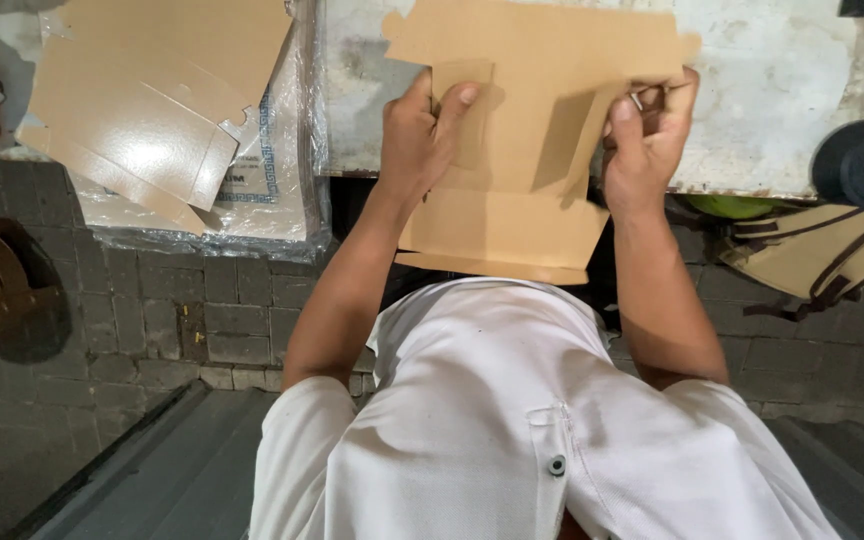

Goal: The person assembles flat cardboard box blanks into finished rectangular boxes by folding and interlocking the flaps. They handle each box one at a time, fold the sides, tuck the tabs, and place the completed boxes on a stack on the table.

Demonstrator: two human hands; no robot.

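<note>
Cardboard blank [532,130] lies half-folded at the table's [782,90] near edge; my left hand [422,135] and right hand [647,140] pinch its side flaps, the rest still flat.

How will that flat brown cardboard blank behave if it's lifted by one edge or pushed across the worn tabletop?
The cardboard blank looks thin, so it is probably light and would likely sag or hinge at its creases; both the left hand and the right hand support it. Its near edge overhangs the tabletop, so a push might tip it off.
</note>
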